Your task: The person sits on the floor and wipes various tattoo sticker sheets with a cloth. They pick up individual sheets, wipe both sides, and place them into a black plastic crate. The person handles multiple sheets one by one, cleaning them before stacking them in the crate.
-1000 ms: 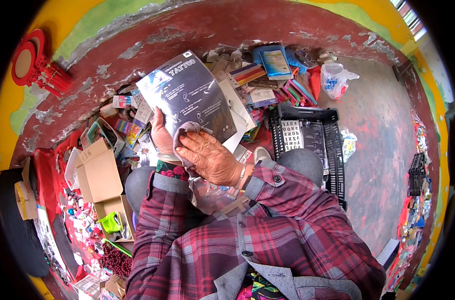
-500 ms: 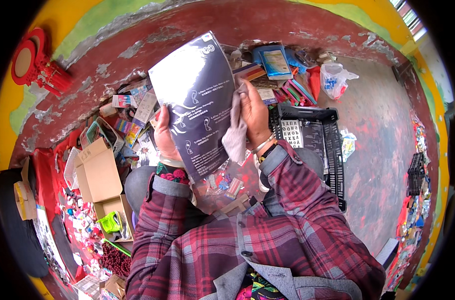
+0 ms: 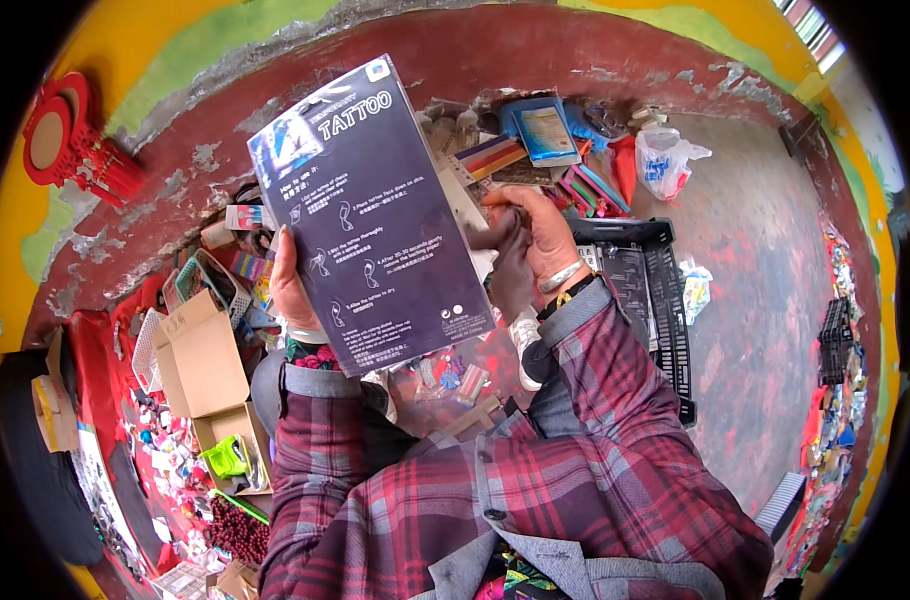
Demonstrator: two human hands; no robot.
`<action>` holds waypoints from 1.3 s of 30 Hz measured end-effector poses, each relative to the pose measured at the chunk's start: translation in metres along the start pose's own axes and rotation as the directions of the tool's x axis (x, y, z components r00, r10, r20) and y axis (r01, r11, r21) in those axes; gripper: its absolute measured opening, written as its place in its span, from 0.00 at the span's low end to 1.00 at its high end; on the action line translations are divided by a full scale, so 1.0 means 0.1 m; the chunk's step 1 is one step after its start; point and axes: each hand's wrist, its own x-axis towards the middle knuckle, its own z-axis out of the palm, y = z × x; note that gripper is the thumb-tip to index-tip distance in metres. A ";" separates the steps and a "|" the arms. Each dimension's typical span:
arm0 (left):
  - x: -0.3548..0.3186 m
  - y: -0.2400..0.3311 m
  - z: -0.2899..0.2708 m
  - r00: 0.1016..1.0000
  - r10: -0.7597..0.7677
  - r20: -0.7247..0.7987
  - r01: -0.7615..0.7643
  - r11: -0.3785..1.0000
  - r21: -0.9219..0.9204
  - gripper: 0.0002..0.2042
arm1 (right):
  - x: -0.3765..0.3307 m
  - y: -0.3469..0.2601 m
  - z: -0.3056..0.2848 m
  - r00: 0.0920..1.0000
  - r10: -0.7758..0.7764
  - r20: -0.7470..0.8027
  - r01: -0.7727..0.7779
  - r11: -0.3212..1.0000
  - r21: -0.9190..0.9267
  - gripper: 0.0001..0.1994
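A dark purple tattoo sheet pack (image 3: 390, 240) in glossy clear wrapping is held up before me, tilted, its printed side with small drawings facing up. My left hand (image 3: 291, 284) grips its left edge, thumb on top and the other fingers hidden beneath. Just past the opposite edge, my right hand (image 3: 547, 232) is closed on a crumpled grey-brown cloth (image 3: 513, 272), which hangs down from the fingers. Whether the cloth touches the pack's edge I cannot tell.
To the right stands a black plastic crate (image 3: 683, 340) holding printed sheets. An open cardboard box (image 3: 203, 370) and a white basket (image 3: 147, 350) are at the left. Packets and a white plastic bag (image 3: 665, 160) lie along the wall (image 3: 535, 50). Small goods litter the floor between my feet.
The pack has shifted left and flattened, so its glare has shrunk and its print shows better. My right hand with the cloth has moved off the pack's edge, to the right and down.
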 end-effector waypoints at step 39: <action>0.02 -0.74 -0.15 0.996 0.014 -0.089 0.025 0.907 0.420 0.16 | -0.33 -0.46 0.47 0.920 -0.383 -0.085 0.391 0.914 0.112 0.15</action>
